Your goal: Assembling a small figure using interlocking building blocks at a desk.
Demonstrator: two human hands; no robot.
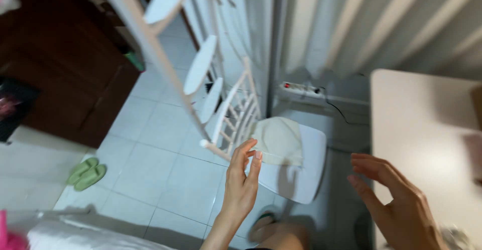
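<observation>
The chair [301,179] is white, with a pale cream cloth [278,140] on its seat; the floor [150,164] is light grey-white tile with thin darker grout lines; the slippers [87,173] are soft green; the cabinet [65,64] is dark reddish brown; the curtain [361,24] is off-white in shadowed vertical folds; the table [422,129] is plain cream; the power strip [300,87] is white with red switches.
</observation>
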